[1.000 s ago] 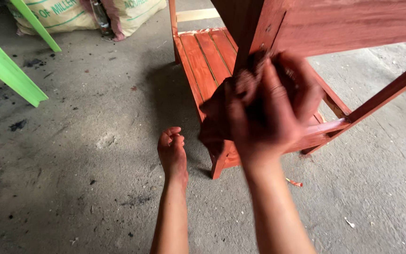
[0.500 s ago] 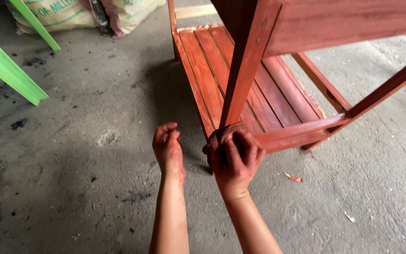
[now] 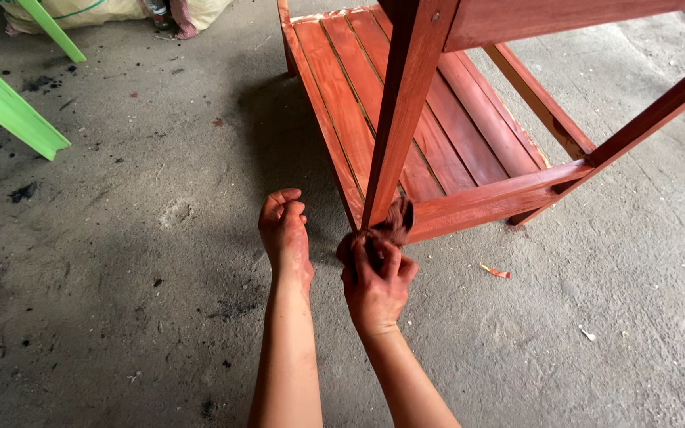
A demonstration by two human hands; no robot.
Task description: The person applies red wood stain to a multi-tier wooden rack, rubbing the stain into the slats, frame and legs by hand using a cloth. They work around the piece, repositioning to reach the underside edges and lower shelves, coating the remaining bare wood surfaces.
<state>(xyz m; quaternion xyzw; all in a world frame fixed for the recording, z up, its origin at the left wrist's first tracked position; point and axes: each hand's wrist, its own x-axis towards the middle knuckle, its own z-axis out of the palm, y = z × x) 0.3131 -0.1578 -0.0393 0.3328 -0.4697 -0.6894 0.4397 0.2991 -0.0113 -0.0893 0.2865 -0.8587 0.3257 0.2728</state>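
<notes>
Reddish-brown stain coats both hands. The right hand (image 3: 376, 281) has its fingers curled tight around a dark stained rag (image 3: 382, 230), pressing it against the foot of the wooden leg (image 3: 396, 119) at the near corner of the red-brown slatted furniture frame (image 3: 438, 135). The left hand (image 3: 284, 230) holds nothing, fingers loosely bent and slightly apart, just above the grey concrete floor (image 3: 136, 261) beside that leg. Green painted pieces (image 3: 9, 107) lie at the far left. Both forearms reach forward, close together.
</notes>
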